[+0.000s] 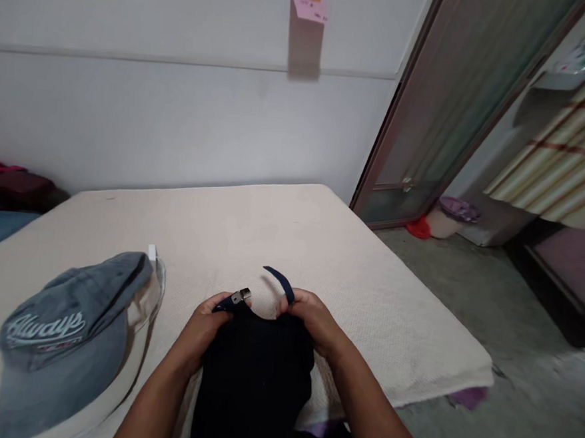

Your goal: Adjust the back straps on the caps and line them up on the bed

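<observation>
A dark navy cap (256,370) lies on the cream mattress (281,238) in front of me, its back strap facing away. My left hand (204,329) is closed on the strap end that carries a metal buckle (241,297). On the other side, my right hand (315,321) pinches the loose strap end (281,281), which curls up and away. The two strap ends are apart.
A grey-blue cap (68,337) with white lettering rests on a cream cap to my left. Folded clothes (4,192) sit at the far left by the wall. The mattress edge drops to a concrete floor on the right, with a door (445,103) and a small bucket (447,216).
</observation>
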Tool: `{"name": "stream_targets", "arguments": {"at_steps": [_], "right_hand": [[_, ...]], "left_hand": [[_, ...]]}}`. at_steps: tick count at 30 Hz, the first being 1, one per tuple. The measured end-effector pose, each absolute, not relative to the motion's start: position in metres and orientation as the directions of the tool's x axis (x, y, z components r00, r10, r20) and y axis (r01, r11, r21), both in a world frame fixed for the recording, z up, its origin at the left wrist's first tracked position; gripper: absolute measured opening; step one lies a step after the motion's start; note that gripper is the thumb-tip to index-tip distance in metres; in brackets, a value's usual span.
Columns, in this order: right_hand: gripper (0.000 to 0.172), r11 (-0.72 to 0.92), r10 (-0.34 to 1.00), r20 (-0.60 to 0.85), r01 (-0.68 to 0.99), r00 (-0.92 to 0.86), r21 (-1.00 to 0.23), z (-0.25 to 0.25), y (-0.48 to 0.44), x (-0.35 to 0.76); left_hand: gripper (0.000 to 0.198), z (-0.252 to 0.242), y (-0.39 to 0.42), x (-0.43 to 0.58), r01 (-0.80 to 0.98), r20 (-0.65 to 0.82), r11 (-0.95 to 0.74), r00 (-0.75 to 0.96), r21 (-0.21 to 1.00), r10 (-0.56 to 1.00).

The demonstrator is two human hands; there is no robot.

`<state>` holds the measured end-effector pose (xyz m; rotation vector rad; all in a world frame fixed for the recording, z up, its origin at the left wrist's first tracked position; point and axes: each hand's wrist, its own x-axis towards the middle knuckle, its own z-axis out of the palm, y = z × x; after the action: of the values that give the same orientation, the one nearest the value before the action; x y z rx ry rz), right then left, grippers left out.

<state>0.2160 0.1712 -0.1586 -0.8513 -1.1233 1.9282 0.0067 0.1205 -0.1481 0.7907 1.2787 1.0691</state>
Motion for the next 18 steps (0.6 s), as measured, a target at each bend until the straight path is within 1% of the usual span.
{"name": "stream_targets", "arguments": {"at_steps": [2,3,4,6,8,10,12,15,18], "right_hand": [[0.012,-0.289,0.892,-0.183,-0.209,-0.413,-0.934,-0.162,0.171,0.219],[0.012,-0.262,0.917,-0.167,-0.230,-0.363,-0.937,-0.163,0.172,0.221],[0.013,-0.242,0.935,-0.145,-0.286,-0.323,-0.927,-0.164,0.173,0.223],[0.015,-0.232,0.954,-0.116,-0.437,-0.276,-0.869,-0.163,0.174,0.229],[0.019,-0.247,0.959,-0.119,-0.557,-0.256,-0.793,-0.161,0.176,0.233],[0.020,-0.245,0.965,-0.120,-0.627,-0.235,-0.740,-0.158,0.178,0.236],[0.017,-0.251,0.965,-0.124,-0.674,-0.232,-0.695,-0.156,0.181,0.238],[0.009,-0.253,0.966,-0.127,-0.708,-0.227,-0.659,-0.151,0.185,0.241],[0.015,-0.217,0.964,-0.056,-0.647,-0.260,-0.731,-0.147,0.184,0.240]], "left_hand": [[0.014,-0.149,0.122,0.009,-0.196,-0.339,0.322,-0.060,0.926,0.939],[0.009,-0.151,0.123,0.010,-0.205,-0.334,0.314,-0.071,0.927,0.940],[0.007,-0.152,0.124,0.011,-0.215,-0.331,0.308,-0.079,0.927,0.940],[0.009,-0.156,0.126,0.012,-0.239,-0.337,0.313,-0.068,0.919,0.939],[0.011,-0.158,0.126,0.014,-0.266,-0.352,0.328,-0.046,0.907,0.935],[0.017,-0.157,0.125,0.016,-0.292,-0.357,0.334,-0.025,0.896,0.934],[0.025,-0.153,0.124,0.020,-0.331,-0.351,0.330,-0.003,0.884,0.936],[0.027,-0.147,0.121,0.024,-0.390,-0.346,0.333,0.040,0.859,0.938],[0.022,-0.145,0.119,0.026,-0.397,-0.366,0.358,0.058,0.845,0.929]]}}
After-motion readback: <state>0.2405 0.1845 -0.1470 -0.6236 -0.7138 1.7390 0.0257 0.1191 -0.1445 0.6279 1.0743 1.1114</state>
